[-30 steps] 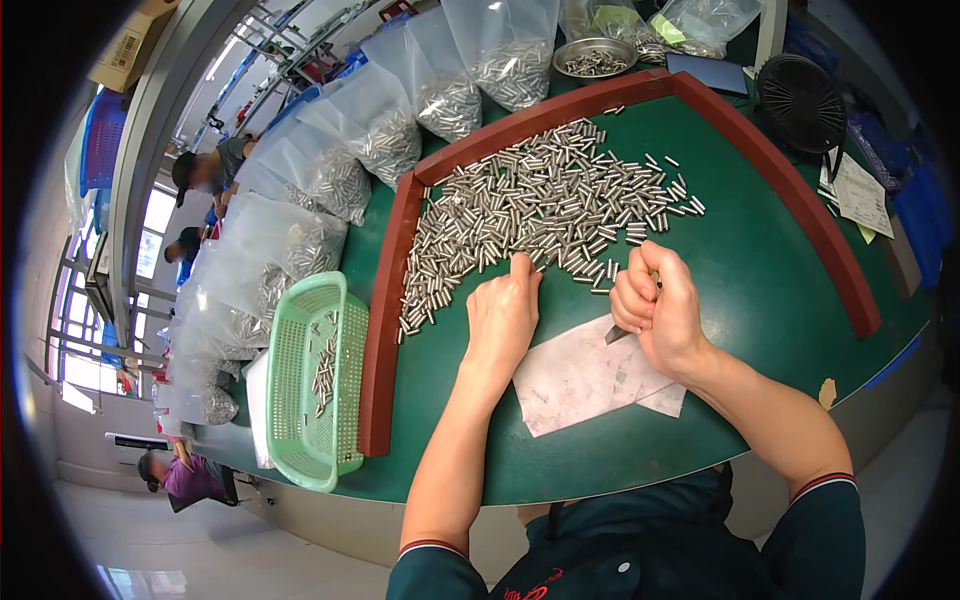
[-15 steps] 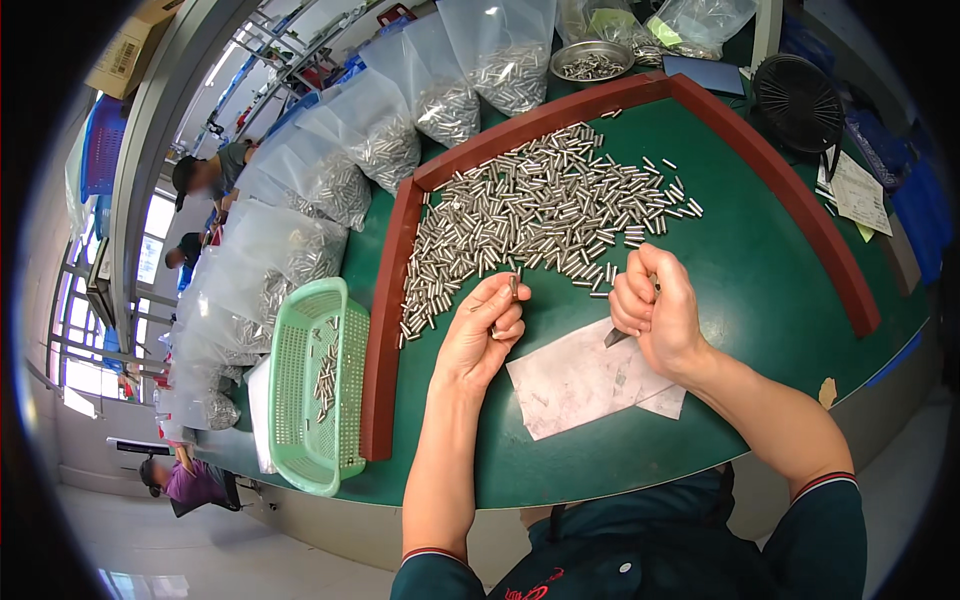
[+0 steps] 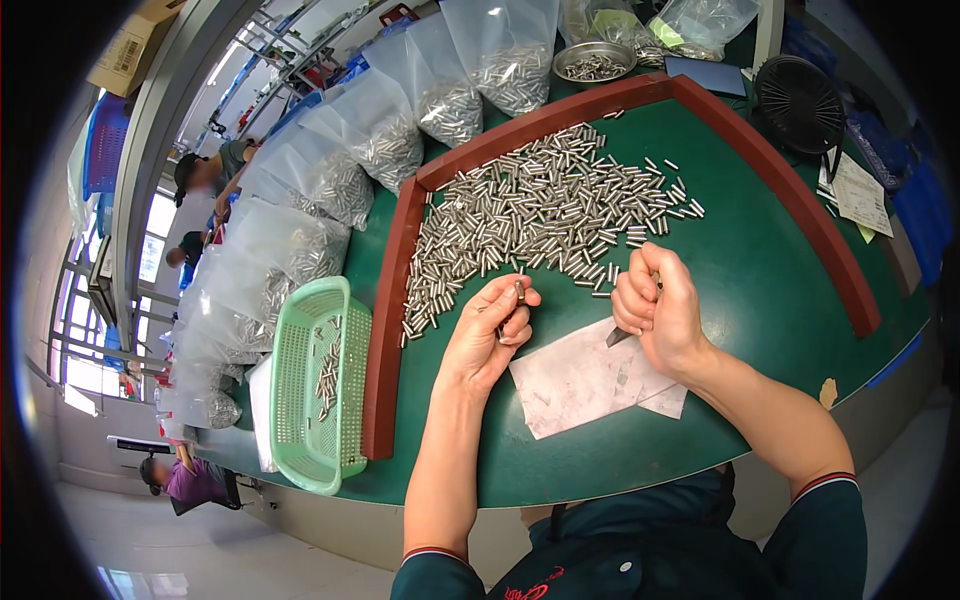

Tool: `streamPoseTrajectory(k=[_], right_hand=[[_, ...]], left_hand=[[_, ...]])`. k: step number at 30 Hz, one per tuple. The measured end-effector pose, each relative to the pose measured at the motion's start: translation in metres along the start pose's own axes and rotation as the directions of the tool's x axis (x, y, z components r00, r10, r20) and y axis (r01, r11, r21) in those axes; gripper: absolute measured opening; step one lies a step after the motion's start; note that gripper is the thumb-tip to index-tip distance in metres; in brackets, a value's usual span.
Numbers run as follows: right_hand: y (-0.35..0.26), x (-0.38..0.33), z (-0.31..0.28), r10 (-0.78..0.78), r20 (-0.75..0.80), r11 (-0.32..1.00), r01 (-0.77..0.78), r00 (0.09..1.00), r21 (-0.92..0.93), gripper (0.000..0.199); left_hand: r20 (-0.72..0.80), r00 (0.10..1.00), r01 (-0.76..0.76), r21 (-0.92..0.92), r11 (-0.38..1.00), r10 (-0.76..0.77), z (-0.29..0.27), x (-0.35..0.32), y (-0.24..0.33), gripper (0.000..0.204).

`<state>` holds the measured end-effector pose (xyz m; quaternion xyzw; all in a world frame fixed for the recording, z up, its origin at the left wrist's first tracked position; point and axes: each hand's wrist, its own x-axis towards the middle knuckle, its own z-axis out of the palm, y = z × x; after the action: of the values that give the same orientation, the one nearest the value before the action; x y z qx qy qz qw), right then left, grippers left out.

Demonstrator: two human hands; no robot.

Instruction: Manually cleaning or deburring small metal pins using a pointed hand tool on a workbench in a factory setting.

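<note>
The left hand (image 3: 492,335) pinches one small metal pin (image 3: 519,291) upright between its fingertips, just below the pile of pins (image 3: 540,215). The right hand (image 3: 655,312), closed around a dark tool (image 3: 617,337), rests beside the pile, over the white paper (image 3: 590,380).

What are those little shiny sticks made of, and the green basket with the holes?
The small pins look like bare metal, probably steel: silvery grey and glinting in the light. The left hand holds one. The green basket looks like moulded plastic: one even pale colour, dull surface, a neat grid of holes.
</note>
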<state>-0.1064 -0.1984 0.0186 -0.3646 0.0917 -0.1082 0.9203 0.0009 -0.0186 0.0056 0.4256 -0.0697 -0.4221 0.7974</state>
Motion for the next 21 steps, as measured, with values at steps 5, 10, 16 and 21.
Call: streamPoseTrajectory(k=[5,10,16,21], right_hand=[[0.001,0.0,-0.001,-0.001,-0.013,1.0,0.001,1.0,0.001,0.033],[0.0,0.002,-0.002,-0.022,-0.004,1.0,0.022,1.0,0.0,0.033],[0.001,-0.001,0.0,-0.049,0.019,0.998,0.05,0.999,-0.039,0.036],[0.003,-0.007,0.003,-0.07,0.057,0.997,0.07,0.996,-0.01,0.038]], left_hand=[[-0.078,0.996,-0.011,0.354,0.935,0.041,0.021,-0.008,-0.002,0.014],[0.089,0.991,-0.126,0.863,0.49,0.099,0.042,-0.015,-0.023,0.014],[0.106,0.986,-0.107,0.994,0.005,0.125,0.062,-0.022,-0.035,0.014],[0.128,0.978,-0.117,0.99,-0.073,0.163,0.058,-0.023,-0.039,0.014]])
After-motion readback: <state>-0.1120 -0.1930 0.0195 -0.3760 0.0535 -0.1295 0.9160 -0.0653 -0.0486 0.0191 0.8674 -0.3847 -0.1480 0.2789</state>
